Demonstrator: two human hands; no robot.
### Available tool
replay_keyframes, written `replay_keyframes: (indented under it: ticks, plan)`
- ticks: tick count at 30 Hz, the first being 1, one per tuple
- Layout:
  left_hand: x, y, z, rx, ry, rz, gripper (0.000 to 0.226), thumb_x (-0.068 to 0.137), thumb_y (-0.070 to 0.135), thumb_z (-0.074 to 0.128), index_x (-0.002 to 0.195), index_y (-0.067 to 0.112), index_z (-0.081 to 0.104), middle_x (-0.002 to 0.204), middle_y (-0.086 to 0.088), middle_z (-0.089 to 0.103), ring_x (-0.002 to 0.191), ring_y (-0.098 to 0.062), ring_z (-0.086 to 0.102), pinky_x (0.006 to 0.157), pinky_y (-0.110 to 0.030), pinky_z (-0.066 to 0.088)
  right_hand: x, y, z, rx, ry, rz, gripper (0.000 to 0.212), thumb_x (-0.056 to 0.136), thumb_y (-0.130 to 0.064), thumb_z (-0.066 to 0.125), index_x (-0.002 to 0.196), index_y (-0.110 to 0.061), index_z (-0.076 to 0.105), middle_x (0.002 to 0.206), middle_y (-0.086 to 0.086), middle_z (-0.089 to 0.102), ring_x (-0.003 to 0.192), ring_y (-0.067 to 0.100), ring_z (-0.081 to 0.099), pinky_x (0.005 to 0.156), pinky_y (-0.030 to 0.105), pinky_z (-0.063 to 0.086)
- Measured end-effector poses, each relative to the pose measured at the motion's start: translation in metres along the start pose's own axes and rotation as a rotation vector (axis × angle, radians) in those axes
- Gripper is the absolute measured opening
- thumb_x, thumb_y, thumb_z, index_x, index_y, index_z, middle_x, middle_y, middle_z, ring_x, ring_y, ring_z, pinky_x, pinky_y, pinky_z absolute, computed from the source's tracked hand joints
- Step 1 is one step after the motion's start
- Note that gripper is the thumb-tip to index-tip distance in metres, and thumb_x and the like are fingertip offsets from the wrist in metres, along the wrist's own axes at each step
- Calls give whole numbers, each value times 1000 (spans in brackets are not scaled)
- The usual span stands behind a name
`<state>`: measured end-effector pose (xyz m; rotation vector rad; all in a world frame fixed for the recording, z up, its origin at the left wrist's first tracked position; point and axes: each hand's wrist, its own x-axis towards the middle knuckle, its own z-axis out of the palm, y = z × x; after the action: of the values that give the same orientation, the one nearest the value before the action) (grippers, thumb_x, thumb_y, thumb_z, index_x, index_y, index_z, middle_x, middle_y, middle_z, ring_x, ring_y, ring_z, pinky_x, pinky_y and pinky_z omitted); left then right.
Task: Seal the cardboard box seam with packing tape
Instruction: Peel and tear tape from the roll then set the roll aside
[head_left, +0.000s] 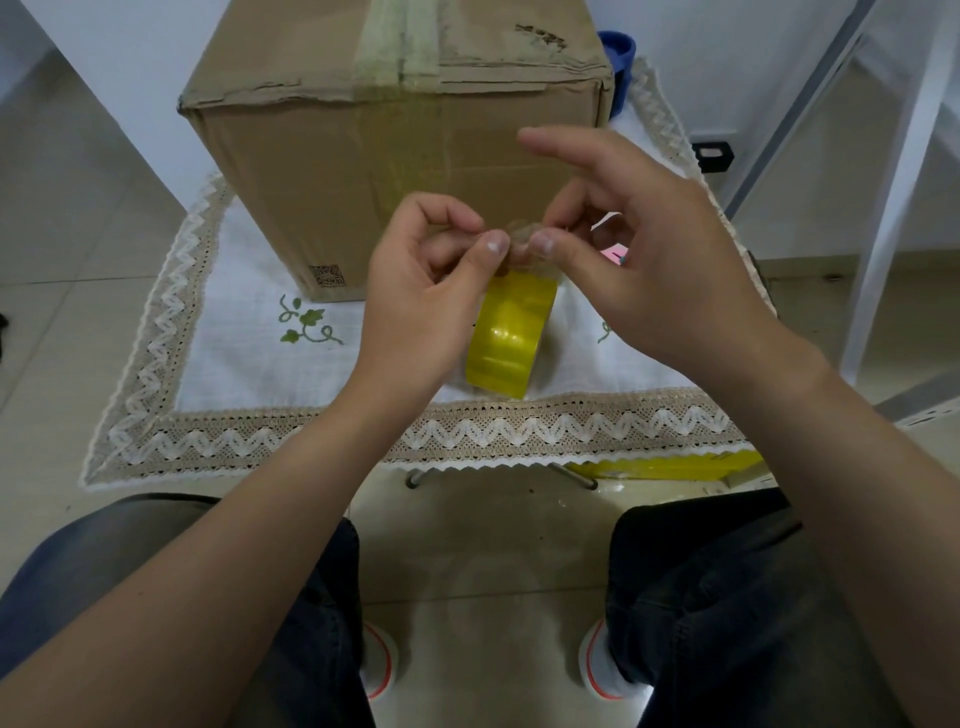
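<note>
1. The cardboard box (405, 171) stands toward the far edge of a small cloth-covered table (249, 358), its near face turned to the person. Its top seam (400, 47) already carries a pale strip of tape that folds over the near top edge.
2. The yellow tape roll (511, 338) hangs on edge just in front of the box, above the near middle of the cloth — it seems to dangle from its own free end rather than rest flat, though I cannot be sure it clears the cloth.
3. That free end is a crumpled clear tab (519, 236), pinched from both sides: the left hand (421, 301) has thumb and forefinger closed on it, and the right hand (639, 270) clamps it with thumb and a bent finger while its forefinger points away, unbent.
4. My reading is that the step in hand is freeing and straightening the tape's leading end; no new length is laid on the box yet.
5. The next move likely calls for flattening the tab, drawing out a clean length, and carrying it up to the seam without letting it stick to itself.
</note>
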<state>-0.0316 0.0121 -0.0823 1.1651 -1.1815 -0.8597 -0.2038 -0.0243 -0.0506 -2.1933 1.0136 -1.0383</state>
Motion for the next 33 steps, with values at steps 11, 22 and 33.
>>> replay_keyframes:
  ticks: [11,22,33]
  plan:
    - [1,-5,0,46,-74,29,16,90,6,76,103,15,73,95,-2,77,95,-17,73,93,-40,60,0,3,1,-35,15,-37,51,97,-7,66,144,-20,54,91,-2,66,85,16,64,77,35,53]
    - [2,-5,2,33,-36,1,10,88,7,78,98,6,77,104,-12,76,101,-23,74,95,-43,59,-1,5,1,-120,56,-63,46,95,-15,69,139,-24,58,93,-6,66,86,15,59,77,28,53]
    - [3,0,-1,27,-34,-75,10,90,5,74,88,14,75,73,14,71,67,8,64,65,-9,48,1,11,-3,-43,32,204,4,92,-29,75,95,-32,74,100,-9,60,84,1,58,69,4,39]
